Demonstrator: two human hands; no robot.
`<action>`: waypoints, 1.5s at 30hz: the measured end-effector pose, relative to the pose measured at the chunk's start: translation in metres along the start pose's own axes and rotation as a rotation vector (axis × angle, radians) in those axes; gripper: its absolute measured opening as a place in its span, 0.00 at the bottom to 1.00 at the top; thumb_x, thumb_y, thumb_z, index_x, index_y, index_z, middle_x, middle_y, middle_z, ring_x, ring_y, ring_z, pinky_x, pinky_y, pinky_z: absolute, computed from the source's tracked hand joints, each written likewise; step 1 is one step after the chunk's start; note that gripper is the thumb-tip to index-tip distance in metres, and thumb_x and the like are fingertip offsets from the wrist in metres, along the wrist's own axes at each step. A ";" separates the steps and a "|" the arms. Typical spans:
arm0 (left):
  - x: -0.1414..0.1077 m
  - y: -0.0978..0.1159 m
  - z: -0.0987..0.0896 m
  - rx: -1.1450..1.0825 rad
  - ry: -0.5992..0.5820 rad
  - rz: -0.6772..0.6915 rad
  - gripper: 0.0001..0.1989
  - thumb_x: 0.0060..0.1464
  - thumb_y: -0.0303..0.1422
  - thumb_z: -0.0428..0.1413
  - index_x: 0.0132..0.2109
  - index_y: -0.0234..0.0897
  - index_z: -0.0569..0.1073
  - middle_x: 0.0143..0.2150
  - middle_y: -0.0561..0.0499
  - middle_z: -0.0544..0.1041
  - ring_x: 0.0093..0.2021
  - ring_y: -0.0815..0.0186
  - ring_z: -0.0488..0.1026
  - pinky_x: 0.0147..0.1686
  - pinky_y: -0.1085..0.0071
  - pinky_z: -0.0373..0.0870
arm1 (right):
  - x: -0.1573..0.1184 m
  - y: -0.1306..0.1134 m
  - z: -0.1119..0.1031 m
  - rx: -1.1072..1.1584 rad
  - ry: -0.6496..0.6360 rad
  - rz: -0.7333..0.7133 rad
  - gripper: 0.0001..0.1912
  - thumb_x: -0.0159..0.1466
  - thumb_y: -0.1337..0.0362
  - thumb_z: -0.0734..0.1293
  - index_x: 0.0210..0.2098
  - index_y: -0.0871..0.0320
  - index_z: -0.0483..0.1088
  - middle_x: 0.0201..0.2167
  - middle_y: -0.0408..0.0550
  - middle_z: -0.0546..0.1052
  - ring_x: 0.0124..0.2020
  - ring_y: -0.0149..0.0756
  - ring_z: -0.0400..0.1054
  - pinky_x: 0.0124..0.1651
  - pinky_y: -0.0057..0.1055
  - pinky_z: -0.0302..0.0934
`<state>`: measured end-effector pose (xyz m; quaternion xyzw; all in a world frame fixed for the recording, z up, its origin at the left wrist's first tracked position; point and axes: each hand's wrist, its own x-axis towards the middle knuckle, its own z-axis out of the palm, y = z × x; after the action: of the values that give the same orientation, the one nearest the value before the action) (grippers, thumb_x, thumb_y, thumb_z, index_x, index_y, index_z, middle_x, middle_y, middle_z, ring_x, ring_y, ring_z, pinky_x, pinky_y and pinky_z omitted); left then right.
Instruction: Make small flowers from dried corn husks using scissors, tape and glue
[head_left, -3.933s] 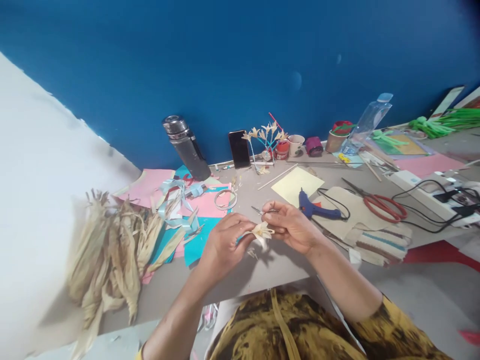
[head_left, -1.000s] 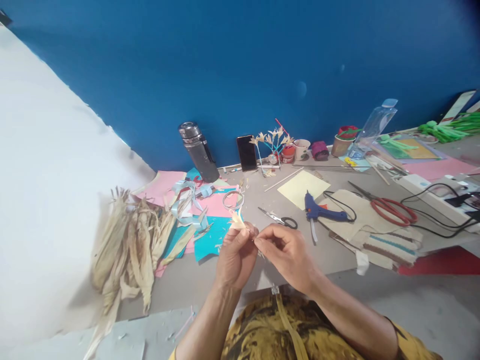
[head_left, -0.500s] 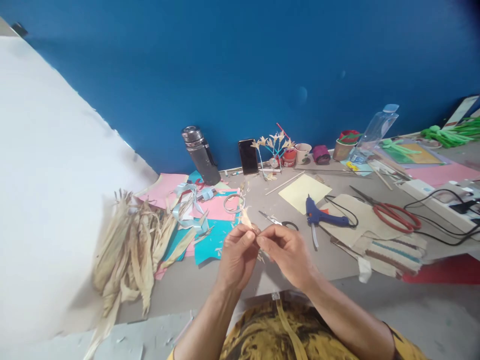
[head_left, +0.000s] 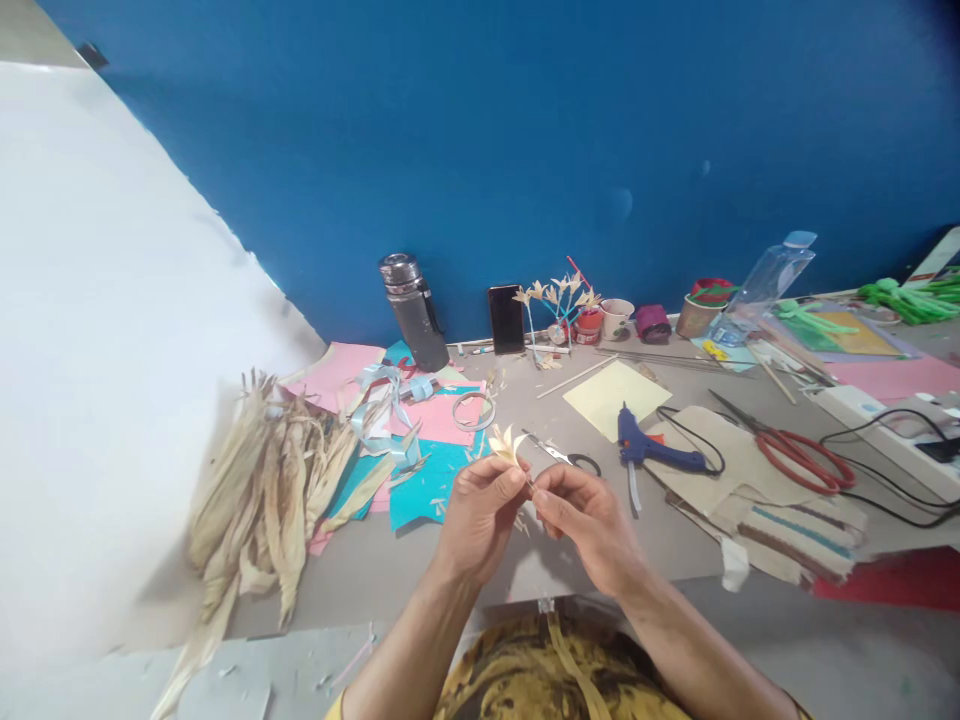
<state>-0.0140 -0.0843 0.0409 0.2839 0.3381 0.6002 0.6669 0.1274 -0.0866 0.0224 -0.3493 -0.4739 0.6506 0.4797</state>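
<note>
Here, the left hand [head_left: 480, 515] is pinching a pale, papery flower [head_left: 507, 446] with pointed petals above the bench [head_left: 360, 578]. The right hand's [head_left: 589, 515] fingertips are meeting near its base and hiding it; I can't tell what that grip is grasping. Scissors [head_left: 553, 453] are lying just beyond, a blue glue gun [head_left: 646, 446] is resting rightward, and wrinkled dry husks [head_left: 251, 480] are sprawling leftward.

text: none readable | red jar [head_left: 589, 324]: marks too small | clear bottle [head_left: 763, 288]: label illegible
</note>
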 end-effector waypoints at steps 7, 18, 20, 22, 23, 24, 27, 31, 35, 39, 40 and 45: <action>-0.001 -0.002 0.002 0.001 0.005 -0.012 0.10 0.41 0.33 0.71 0.25 0.34 0.78 0.29 0.52 0.74 0.27 0.71 0.69 0.29 0.71 0.67 | -0.002 0.004 0.002 0.010 0.057 -0.013 0.16 0.60 0.54 0.74 0.27 0.60 0.72 0.20 0.41 0.70 0.22 0.26 0.58 0.27 0.25 0.55; -0.002 -0.004 0.004 0.016 0.014 -0.003 0.09 0.38 0.32 0.73 0.24 0.35 0.81 0.28 0.52 0.75 0.27 0.71 0.70 0.29 0.72 0.67 | -0.007 0.006 0.003 0.023 0.089 -0.023 0.15 0.60 0.55 0.73 0.27 0.60 0.72 0.21 0.41 0.71 0.23 0.27 0.59 0.28 0.26 0.55; -0.002 -0.003 0.004 0.024 0.019 0.006 0.09 0.37 0.31 0.73 0.25 0.35 0.81 0.30 0.51 0.77 0.29 0.70 0.71 0.30 0.73 0.67 | -0.006 0.008 0.000 0.044 0.085 -0.027 0.15 0.61 0.55 0.73 0.28 0.60 0.72 0.21 0.41 0.70 0.23 0.27 0.58 0.28 0.26 0.54; -0.002 -0.002 0.005 0.032 0.008 0.006 0.09 0.37 0.32 0.73 0.25 0.34 0.81 0.31 0.50 0.78 0.30 0.70 0.72 0.31 0.73 0.68 | -0.006 0.009 -0.001 0.069 0.080 -0.029 0.14 0.61 0.56 0.74 0.28 0.60 0.72 0.21 0.40 0.69 0.23 0.27 0.58 0.28 0.26 0.53; -0.002 -0.001 0.005 0.033 0.002 0.001 0.09 0.37 0.32 0.73 0.26 0.34 0.81 0.31 0.49 0.78 0.29 0.70 0.72 0.31 0.73 0.68 | -0.005 0.010 -0.002 0.081 0.077 -0.029 0.14 0.61 0.56 0.74 0.28 0.60 0.72 0.21 0.40 0.69 0.23 0.27 0.57 0.28 0.26 0.53; -0.003 0.000 0.005 0.032 -0.005 -0.005 0.09 0.38 0.33 0.73 0.26 0.34 0.81 0.31 0.49 0.78 0.28 0.71 0.72 0.31 0.73 0.68 | -0.005 0.010 -0.003 0.092 0.071 -0.028 0.14 0.61 0.56 0.74 0.28 0.59 0.72 0.21 0.40 0.69 0.23 0.26 0.57 0.28 0.26 0.52; -0.004 0.002 0.005 0.019 -0.016 -0.021 0.09 0.40 0.34 0.72 0.26 0.34 0.81 0.31 0.49 0.78 0.26 0.73 0.71 0.31 0.73 0.69 | -0.005 0.011 -0.003 0.120 0.060 -0.023 0.13 0.61 0.57 0.74 0.28 0.59 0.73 0.22 0.41 0.70 0.23 0.26 0.57 0.28 0.26 0.52; -0.003 0.001 0.003 0.002 -0.005 -0.030 0.09 0.40 0.33 0.72 0.27 0.34 0.82 0.31 0.50 0.78 0.25 0.73 0.70 0.29 0.73 0.68 | -0.005 0.012 -0.002 0.154 0.036 -0.019 0.12 0.61 0.57 0.74 0.29 0.59 0.74 0.24 0.43 0.73 0.23 0.25 0.57 0.28 0.26 0.51; -0.003 0.000 0.004 -0.004 0.001 -0.036 0.09 0.39 0.32 0.72 0.26 0.34 0.81 0.31 0.51 0.78 0.24 0.74 0.69 0.28 0.73 0.67 | -0.005 0.013 -0.001 0.182 0.016 -0.021 0.11 0.61 0.58 0.74 0.29 0.59 0.74 0.24 0.43 0.73 0.23 0.25 0.57 0.28 0.26 0.51; -0.003 0.001 0.003 -0.010 -0.008 -0.033 0.10 0.38 0.33 0.73 0.27 0.35 0.81 0.32 0.51 0.78 0.24 0.74 0.68 0.29 0.73 0.67 | -0.005 0.015 -0.001 0.178 0.022 -0.035 0.10 0.62 0.59 0.74 0.30 0.59 0.74 0.25 0.42 0.73 0.23 0.25 0.58 0.28 0.25 0.52; -0.003 0.001 0.003 -0.007 -0.012 -0.033 0.10 0.38 0.34 0.73 0.27 0.35 0.81 0.31 0.51 0.77 0.25 0.74 0.68 0.29 0.72 0.67 | -0.005 0.016 -0.002 0.174 0.025 -0.038 0.10 0.62 0.59 0.74 0.30 0.59 0.74 0.24 0.42 0.73 0.23 0.25 0.58 0.28 0.25 0.52; -0.003 0.000 0.001 0.010 -0.023 -0.037 0.11 0.41 0.35 0.72 0.25 0.34 0.78 0.24 0.53 0.72 0.26 0.72 0.67 0.31 0.72 0.67 | -0.006 0.018 -0.002 0.159 0.026 -0.037 0.11 0.62 0.58 0.74 0.30 0.59 0.74 0.25 0.42 0.73 0.23 0.25 0.58 0.28 0.25 0.52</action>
<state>-0.0135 -0.0871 0.0419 0.2879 0.3385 0.5829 0.6803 0.1256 -0.0938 0.0049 -0.3098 -0.4210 0.6726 0.5238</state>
